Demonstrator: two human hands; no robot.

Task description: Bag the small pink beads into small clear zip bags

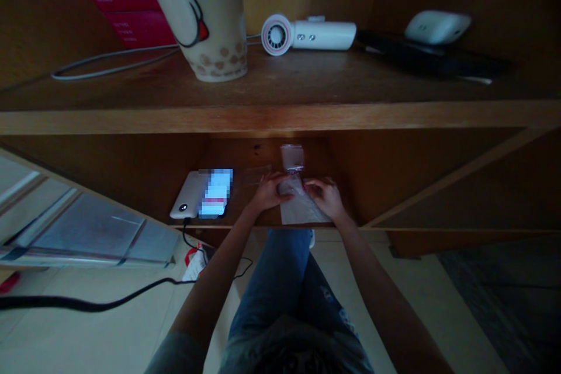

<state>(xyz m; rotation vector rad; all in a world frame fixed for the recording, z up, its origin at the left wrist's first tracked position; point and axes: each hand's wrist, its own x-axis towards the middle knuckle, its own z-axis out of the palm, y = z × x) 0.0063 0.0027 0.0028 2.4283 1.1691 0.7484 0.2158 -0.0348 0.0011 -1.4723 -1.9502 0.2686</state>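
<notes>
A clear plastic bag (302, 209) lies on the lower shelf board, with a reddish-pink strip near its top. At its left side is my left hand (268, 191), fingers along the upper edge and thumb on the film, gripping the bag. My right hand (326, 196) pinches the bag's upper right edge by the pink strip between thumb and fingers. Just behind them lies a small stack of clear zip bags (292, 158). Another flat clear piece of plastic (258, 175) is left of it, partly behind my left hand. Anything inside the bag is too small to make out.
A lit phone (214, 196) rests against a white power bank (186, 196) with a black cable. The upper shelf (307, 114) overhangs, bearing a bubble tea cup (219, 29), a white handheld fan (322, 35), a white case (438, 26) and a dark flat object (425, 55).
</notes>
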